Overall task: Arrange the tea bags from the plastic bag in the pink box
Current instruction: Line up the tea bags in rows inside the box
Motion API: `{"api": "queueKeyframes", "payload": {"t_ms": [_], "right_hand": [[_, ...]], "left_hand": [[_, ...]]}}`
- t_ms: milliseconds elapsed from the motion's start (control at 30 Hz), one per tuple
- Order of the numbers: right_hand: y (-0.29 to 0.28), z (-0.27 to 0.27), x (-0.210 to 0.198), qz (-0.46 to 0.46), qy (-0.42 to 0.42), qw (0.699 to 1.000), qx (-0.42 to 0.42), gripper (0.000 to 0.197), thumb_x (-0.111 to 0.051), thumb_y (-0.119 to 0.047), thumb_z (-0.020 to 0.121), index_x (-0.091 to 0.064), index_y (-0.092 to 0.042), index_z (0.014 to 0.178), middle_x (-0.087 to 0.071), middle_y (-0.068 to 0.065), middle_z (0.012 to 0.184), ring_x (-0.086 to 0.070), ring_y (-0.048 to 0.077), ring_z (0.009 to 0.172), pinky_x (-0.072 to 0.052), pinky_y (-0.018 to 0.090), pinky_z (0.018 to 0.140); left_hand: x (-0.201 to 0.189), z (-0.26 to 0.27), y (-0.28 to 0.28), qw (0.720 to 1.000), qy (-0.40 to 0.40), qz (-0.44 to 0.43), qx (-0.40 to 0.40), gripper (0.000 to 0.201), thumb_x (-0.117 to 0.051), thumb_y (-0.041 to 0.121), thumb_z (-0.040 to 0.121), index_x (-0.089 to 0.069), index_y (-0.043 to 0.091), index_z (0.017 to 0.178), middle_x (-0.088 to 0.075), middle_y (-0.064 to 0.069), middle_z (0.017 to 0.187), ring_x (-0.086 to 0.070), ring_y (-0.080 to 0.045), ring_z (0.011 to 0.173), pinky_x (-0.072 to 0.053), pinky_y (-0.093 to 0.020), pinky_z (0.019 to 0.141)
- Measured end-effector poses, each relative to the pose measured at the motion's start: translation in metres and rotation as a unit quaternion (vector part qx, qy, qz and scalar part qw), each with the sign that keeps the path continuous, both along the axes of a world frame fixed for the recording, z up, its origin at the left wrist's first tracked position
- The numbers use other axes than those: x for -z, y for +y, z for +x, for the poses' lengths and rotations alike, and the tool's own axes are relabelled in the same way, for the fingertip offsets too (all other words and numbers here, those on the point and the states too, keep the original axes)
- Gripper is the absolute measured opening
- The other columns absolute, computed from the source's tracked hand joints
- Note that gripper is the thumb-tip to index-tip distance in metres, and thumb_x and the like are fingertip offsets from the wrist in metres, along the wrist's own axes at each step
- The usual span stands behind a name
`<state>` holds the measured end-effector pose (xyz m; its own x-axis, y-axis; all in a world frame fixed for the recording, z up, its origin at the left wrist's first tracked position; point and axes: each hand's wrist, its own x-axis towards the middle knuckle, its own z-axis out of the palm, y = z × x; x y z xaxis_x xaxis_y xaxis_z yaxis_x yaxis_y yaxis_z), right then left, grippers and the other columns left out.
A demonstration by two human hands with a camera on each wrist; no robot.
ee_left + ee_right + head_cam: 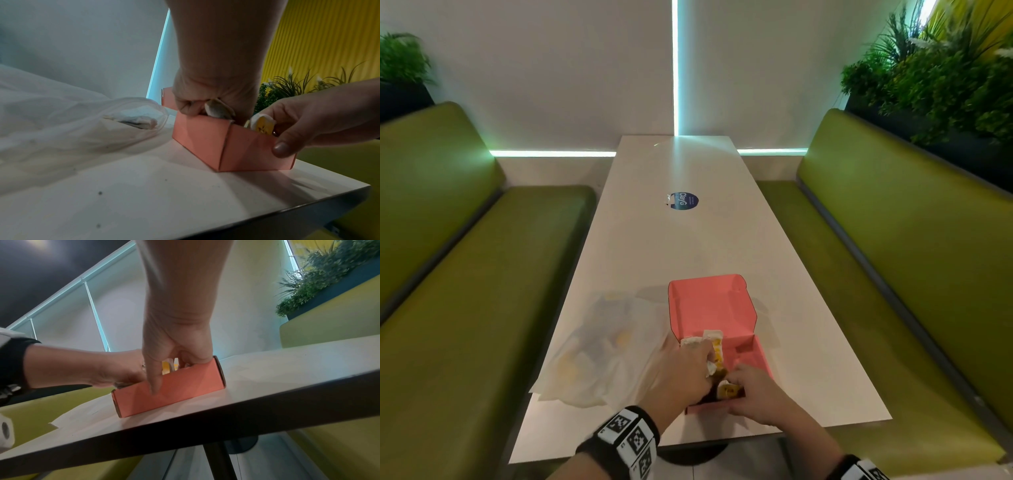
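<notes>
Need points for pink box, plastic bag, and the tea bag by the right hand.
pink box [200, 134], left wrist view: left outer wall.
plastic bag [592, 346], head view: middle of the crumpled film.
tea bag [263, 125], left wrist view: yellow face showing above the box rim, beside the right hand [320, 120].

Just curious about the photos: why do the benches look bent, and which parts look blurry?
Head view: wide lens bows the benches; bag soft. Left wrist view: bag close and blurred; box sharper. Right wrist view: table edge dark, in shadow.
</notes>
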<state>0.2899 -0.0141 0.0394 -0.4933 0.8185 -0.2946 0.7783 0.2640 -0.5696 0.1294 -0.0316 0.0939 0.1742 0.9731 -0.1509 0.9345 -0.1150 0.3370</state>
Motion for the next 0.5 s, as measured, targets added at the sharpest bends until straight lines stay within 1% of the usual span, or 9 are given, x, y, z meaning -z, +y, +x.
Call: {"api": "queueKeyframes", "payload": {"t_ms": [33,100,167,233,267,333,367,433,500], "right_hand": [[0.001,0.002,-0.001,0.006,0.011,1.0,-0.002,0.01,-0.072,-0.018,0.073,-0.061,-0.017,0.074,-0.046,0.003,0.089,-0.045,0.012,0.075,-0.03,0.013,0.059],[0.001,0.006,-0.004,0.0,0.044,0.999,0.006,0.032,-0.076,-0.02,0.072,-0.053,-0.04,0.062,-0.05,-0.002,0.085,-0.044,0.002,0.07,-0.035,0.013,0.062],[0.0,0.01,-0.01,-0.02,0.082,0.996,0.025,0.038,-0.078,-0.02,0.072,-0.054,-0.047,0.059,-0.052,-0.008,0.081,-0.047,0.0,0.07,-0.038,0.012,0.066],[-0.001,0.011,-0.013,-0.033,0.113,0.991,0.065,0.033,-0.076,-0.02,0.074,-0.056,-0.043,0.062,-0.054,-0.011,0.079,-0.048,0.0,0.072,-0.041,0.017,0.069],[-0.002,0.012,-0.012,-0.039,0.134,0.985,0.099,0.028,-0.075,-0.02,0.075,-0.057,-0.038,0.063,-0.055,-0.01,0.078,-0.049,0.002,0.072,-0.041,0.019,0.068],[-0.001,0.011,-0.009,-0.044,0.183,0.965,0.183,0.015,-0.071,-0.017,0.078,-0.062,-0.024,0.068,-0.059,-0.001,0.075,-0.053,0.009,0.07,-0.045,0.025,0.067],[-0.002,0.01,-0.008,-0.051,0.212,0.95,0.222,0.011,-0.07,-0.016,0.079,-0.064,-0.017,0.07,-0.061,0.005,0.073,-0.054,0.012,0.068,-0.049,0.033,0.067],[-0.002,0.008,-0.006,-0.061,0.261,0.921,0.282,0.007,-0.067,-0.014,0.082,-0.066,-0.012,0.076,-0.065,0.012,0.075,-0.057,0.018,0.067,-0.054,0.045,0.07],[-0.002,0.006,-0.004,-0.055,0.276,0.907,0.314,0.008,-0.066,-0.014,0.083,-0.068,-0.015,0.076,-0.068,0.005,0.071,-0.057,0.018,0.067,-0.052,0.042,0.068]], "left_hand": [[0.001,0.0,0.001,1.0,0.0,0.002,0.003,0.029,-0.054,0.031,0.087,-0.05,0.028,0.116,-0.056,0.003,0.119,-0.048,-0.018,0.107,-0.03,-0.021,0.073],[0.004,-0.002,0.002,1.0,-0.018,-0.005,0.004,0.031,-0.057,0.032,0.086,-0.05,0.03,0.116,-0.055,0.005,0.12,-0.049,-0.017,0.107,-0.033,-0.021,0.075],[0.007,-0.005,0.003,0.999,-0.037,-0.007,-0.001,0.033,-0.059,0.038,0.083,-0.05,0.034,0.115,-0.053,0.006,0.113,-0.047,-0.016,0.1,-0.038,-0.022,0.079],[0.011,-0.008,0.004,0.999,-0.043,-0.001,-0.013,0.034,-0.061,0.045,0.079,-0.049,0.04,0.11,-0.048,0.007,0.109,-0.042,-0.014,0.096,-0.043,-0.027,0.085],[0.012,-0.009,0.005,0.999,-0.045,-0.003,-0.016,0.035,-0.062,0.048,0.077,-0.048,0.04,0.108,-0.047,0.007,0.108,-0.04,-0.014,0.093,-0.043,-0.028,0.084],[0.015,-0.01,0.006,0.998,-0.051,-0.019,-0.009,0.04,-0.065,0.056,0.072,-0.048,0.039,0.103,-0.044,0.007,0.102,-0.04,-0.012,0.088,-0.044,-0.027,0.08],[0.016,-0.01,0.006,0.999,-0.049,-0.024,-0.005,0.045,-0.067,0.063,0.065,-0.048,0.039,0.099,-0.043,0.009,0.099,-0.04,-0.012,0.087,-0.045,-0.028,0.078],[0.022,-0.011,0.008,1.0,-0.018,-0.016,0.006,0.053,-0.064,0.073,0.051,-0.044,0.041,0.089,-0.044,0.01,0.095,-0.04,-0.014,0.088,-0.045,-0.03,0.075],[0.028,-0.011,0.01,1.0,0.024,-0.001,0.02,0.048,-0.059,0.07,0.051,-0.04,0.04,0.084,-0.047,0.014,0.088,-0.042,-0.014,0.086,-0.047,-0.031,0.072]]}}
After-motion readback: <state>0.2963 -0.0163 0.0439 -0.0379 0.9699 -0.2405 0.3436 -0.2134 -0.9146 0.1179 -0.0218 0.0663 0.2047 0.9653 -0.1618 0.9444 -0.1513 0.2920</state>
